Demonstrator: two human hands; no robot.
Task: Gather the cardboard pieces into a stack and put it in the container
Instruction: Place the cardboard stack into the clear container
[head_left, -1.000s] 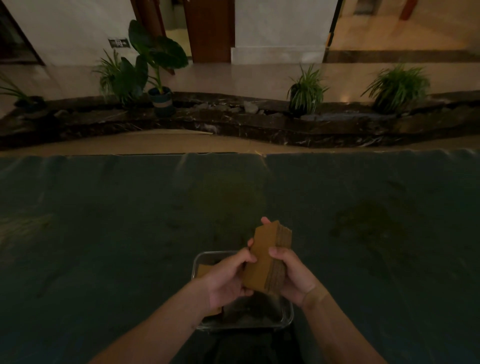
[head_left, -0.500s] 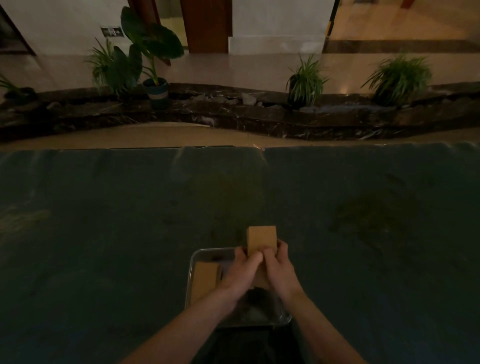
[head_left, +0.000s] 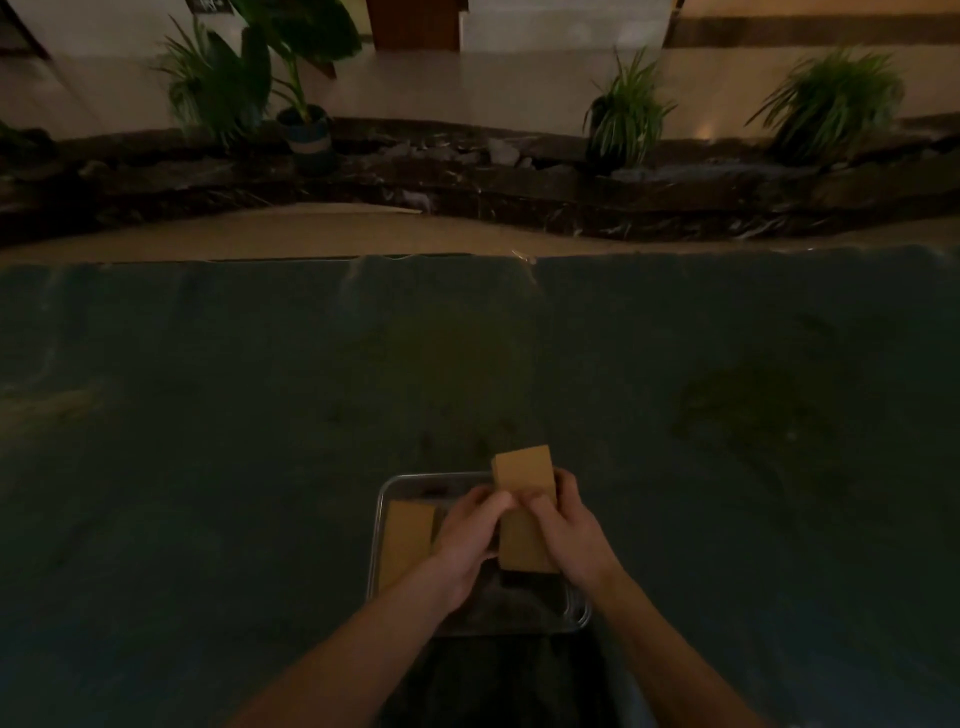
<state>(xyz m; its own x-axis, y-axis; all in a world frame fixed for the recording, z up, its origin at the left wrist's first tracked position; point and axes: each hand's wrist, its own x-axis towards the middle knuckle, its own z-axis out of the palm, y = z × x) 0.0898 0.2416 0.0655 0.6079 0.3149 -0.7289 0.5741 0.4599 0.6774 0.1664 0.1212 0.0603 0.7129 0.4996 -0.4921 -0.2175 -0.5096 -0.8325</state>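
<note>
Dim room, dark teal table (head_left: 208, 467), plants (head_left: 626, 111) along a stone ledge behind it.
Clear container (head_left: 579, 616) sat at the near edge with one cardboard piece (head_left: 405, 540) lying inside on the left; both hands, left (head_left: 467, 540) and right (head_left: 569, 535), had a closed grip on the stack (head_left: 522, 470), held upright over the container.

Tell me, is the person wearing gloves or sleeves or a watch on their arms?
No gloves: the left hand and the right hand are both bare. No sleeves show either; both forearms are uncovered right down to the bottom edge of the picture. No watch, ring or bracelet shows on either wrist, though the light is dim, so something small could be missed.
</note>
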